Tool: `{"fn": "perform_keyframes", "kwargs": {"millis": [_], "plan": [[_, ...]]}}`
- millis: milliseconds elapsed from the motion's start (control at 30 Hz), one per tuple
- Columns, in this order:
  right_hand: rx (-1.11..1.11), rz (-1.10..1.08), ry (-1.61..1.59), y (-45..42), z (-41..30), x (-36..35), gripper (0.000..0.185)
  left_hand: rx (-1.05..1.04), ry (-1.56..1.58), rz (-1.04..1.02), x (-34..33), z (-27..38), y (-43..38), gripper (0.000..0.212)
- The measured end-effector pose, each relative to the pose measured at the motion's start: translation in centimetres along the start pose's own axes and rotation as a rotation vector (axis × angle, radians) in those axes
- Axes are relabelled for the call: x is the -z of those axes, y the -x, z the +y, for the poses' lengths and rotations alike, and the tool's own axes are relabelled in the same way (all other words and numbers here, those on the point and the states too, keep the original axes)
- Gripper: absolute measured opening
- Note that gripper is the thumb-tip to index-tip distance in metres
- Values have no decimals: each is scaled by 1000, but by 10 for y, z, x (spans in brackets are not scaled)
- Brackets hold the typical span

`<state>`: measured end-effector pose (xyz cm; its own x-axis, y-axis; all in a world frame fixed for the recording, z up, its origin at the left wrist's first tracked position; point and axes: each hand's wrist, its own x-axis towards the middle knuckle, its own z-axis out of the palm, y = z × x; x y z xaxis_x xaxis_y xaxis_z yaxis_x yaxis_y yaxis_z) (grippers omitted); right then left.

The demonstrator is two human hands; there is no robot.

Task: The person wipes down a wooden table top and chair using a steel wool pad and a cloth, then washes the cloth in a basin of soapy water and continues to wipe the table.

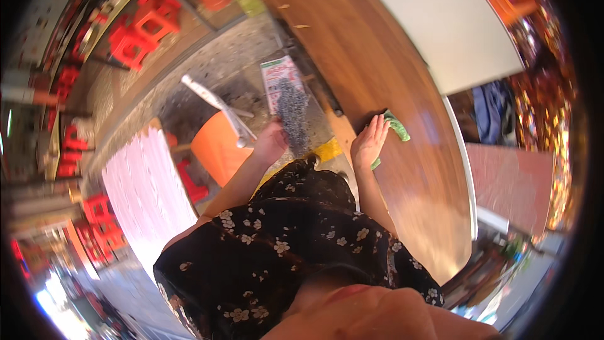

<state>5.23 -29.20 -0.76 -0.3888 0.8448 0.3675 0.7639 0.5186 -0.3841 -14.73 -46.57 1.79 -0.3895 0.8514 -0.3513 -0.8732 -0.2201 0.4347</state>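
My left hand (273, 140) grips a grey speckled cloth (293, 115), which hangs down beside the wooden table. On the right, my right hand (369, 144) lies with its palm over a green cloth (397, 125) and presses it on the brown wood-grain tabletop (377, 66). Much of the green cloth is hidden under the palm; pieces of it show past the fingertips and near the wrist. Beyond the grey cloth, a printed sheet or box (275, 72) sits low down near the table's side.
An orange plastic container (218, 144) and a white pole-like frame (212, 100) are left of my left hand. A pale pink-topped table (141, 179) stands further left. Red plastic stools (153, 14) are stacked beyond. A pale panel (439, 19) borders the tabletop's far side.
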Motion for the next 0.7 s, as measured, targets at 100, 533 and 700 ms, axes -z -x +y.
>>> {"fn": "perform_keyframes", "kwargs": {"millis": [100, 533, 700], "plan": [[209, 32, -26, -72, -51, -63, 39, -148, -18, 88, 19, 29, 37, 42], [845, -225, -233, -16, -69, -20, 37, -386, 356, 375, 5, -19, 141, 45], [340, -960, -766, 42, -93, -42, 30, -269, 497, 471, 48, -90, 169, 42]]}}
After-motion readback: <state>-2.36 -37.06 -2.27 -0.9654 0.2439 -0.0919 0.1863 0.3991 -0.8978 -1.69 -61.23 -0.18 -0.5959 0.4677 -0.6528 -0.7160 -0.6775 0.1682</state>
